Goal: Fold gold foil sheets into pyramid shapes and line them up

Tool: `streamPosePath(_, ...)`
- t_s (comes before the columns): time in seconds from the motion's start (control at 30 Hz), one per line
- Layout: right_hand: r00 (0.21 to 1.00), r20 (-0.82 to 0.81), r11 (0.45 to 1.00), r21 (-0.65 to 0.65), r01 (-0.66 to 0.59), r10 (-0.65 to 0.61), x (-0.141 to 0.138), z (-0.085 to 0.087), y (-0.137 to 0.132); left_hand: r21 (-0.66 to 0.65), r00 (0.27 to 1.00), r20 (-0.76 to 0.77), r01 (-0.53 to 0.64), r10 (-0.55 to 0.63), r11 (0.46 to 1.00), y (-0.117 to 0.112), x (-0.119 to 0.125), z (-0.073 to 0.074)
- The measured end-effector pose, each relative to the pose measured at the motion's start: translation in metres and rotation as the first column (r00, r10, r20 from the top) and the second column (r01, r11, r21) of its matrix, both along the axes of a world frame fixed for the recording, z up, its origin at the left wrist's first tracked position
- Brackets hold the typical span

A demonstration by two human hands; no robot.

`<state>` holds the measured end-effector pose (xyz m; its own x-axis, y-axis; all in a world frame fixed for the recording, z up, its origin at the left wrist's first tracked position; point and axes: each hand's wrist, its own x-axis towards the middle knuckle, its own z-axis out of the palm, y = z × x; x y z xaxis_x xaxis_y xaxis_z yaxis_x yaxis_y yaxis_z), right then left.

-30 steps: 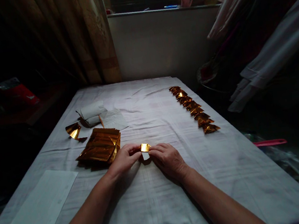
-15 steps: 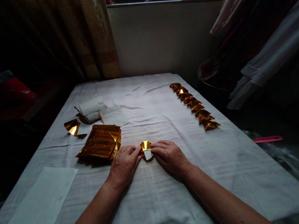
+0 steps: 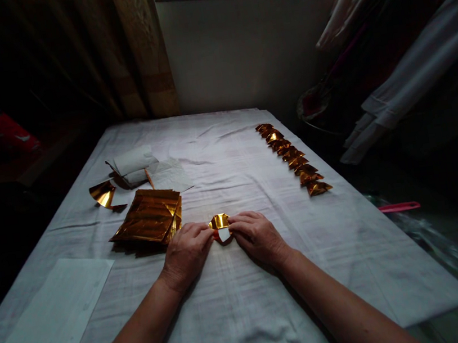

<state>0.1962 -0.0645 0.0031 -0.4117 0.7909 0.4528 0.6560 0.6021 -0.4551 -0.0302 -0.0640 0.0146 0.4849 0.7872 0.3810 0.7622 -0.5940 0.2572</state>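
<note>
A small folded piece of gold foil paper (image 3: 219,221) with a white patch on its near side lies on the cloth-covered table (image 3: 248,305). My left hand (image 3: 189,252) pinches its left edge, and my right hand (image 3: 259,237) grips the right edge, fingertips pressed close together. Just beyond my left hand rests a stack of gold foil sheets (image 3: 150,216). Along the table's right side runs a row of folded gold foil pieces (image 3: 290,154), several in number.
Crumpled white and grey paper (image 3: 134,161) and a curled gold foil strip (image 3: 104,194) lie behind the stack. A long white sheet (image 3: 50,327) covers the left front. Past the right edge are a pink handle (image 3: 399,207) and clear plastic (image 3: 443,243). Clothes (image 3: 412,77) hang at right.
The folded foil looks wider and rounder at its top, and its white patch shows shorter. Both hands keep their hold. The whole view has shifted slightly.
</note>
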Motion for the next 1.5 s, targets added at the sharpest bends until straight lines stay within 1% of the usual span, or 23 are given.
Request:
streamPosePath(0.1, 1.0, -0.016, 1.0, -0.008, 0.014, -0.014, 0.0, 0.0, 0.0, -0.05, 0.999, 0.014, 0.053, -0.052, 0.997, -0.002, 0.001, 0.004)
streamPosePath(0.2, 0.999, -0.033, 1.0, -0.013, 0.017, -0.017, 0.001, -0.001, 0.001, -0.067, 0.998, 0.003, 0.059, -0.059, 0.996, -0.002, 0.001, 0.006)
streamPosePath(0.3, 0.999, -0.047, 1.0, -0.006, 0.015, -0.015, 0.001, -0.003, 0.002, -0.034, 1.0, -0.018, 0.019, -0.019, 0.999, -0.001, 0.003, 0.003)
streamPosePath(0.4, 0.996, -0.076, 0.999, -0.001, 0.053, -0.053, 0.002, -0.005, 0.002, 0.0, 0.999, -0.024, -0.031, 0.031, 1.0, 0.0, 0.004, -0.001)
streamPosePath(0.53, 0.989, -0.083, 0.992, -0.001, 0.125, -0.125, 0.002, -0.007, 0.002, -0.046, 0.997, -0.039, -0.071, 0.069, 0.996, 0.001, 0.007, -0.001)
streamPosePath(0.63, 0.985, -0.044, 0.986, -0.015, 0.167, -0.168, 0.002, -0.006, 0.003, -0.103, 0.993, -0.064, -0.107, 0.101, 0.989, 0.003, 0.01, 0.003)
streamPosePath(0.77, 0.976, 0.028, 0.975, -0.048, 0.219, -0.218, 0.0, -0.004, 0.005, -0.146, 0.985, -0.095, -0.154, 0.142, 0.977, 0.008, 0.014, 0.008)
streamPosePath(0.93, 0.941, 0.104, 0.939, -0.089, 0.332, -0.323, -0.006, -0.004, 0.009, -0.221, 0.966, -0.136, -0.245, 0.219, 0.944, 0.013, 0.022, 0.016)
streamPosePath(1.07, 0.913, 0.177, 0.915, -0.108, 0.389, -0.367, -0.012, 0.002, 0.009, -0.266, 0.946, -0.181, -0.311, 0.269, 0.913, 0.016, 0.028, 0.024)
streamPosePath(1.2, 0.888, 0.251, 0.891, -0.149, 0.428, -0.384, -0.016, 0.009, 0.007, -0.275, 0.925, -0.24, -0.355, 0.294, 0.893, 0.017, 0.03, 0.026)
streamPosePath(1.3, 0.877, 0.281, 0.882, -0.161, 0.443, -0.389, -0.017, 0.01, 0.007, -0.273, 0.925, -0.242, -0.356, 0.294, 0.894, 0.016, 0.03, 0.024)
streamPosePath(1.37, 0.875, 0.288, 0.886, -0.143, 0.441, -0.39, -0.018, 0.009, 0.006, -0.271, 0.925, -0.236, -0.356, 0.296, 0.895, 0.015, 0.03, 0.023)
streamPosePath(1.43, 0.891, 0.286, 0.914, -0.097, 0.394, -0.353, -0.019, 0.009, 0.005, -0.263, 0.924, -0.232, -0.36, 0.303, 0.895, 0.015, 0.03, 0.022)
streamPosePath(1.5, 0.921, 0.303, 0.96, -0.056, 0.274, -0.245, -0.021, 0.009, 0.003, -0.252, 0.923, -0.233, -0.362, 0.307, 0.898, 0.014, 0.03, 0.022)
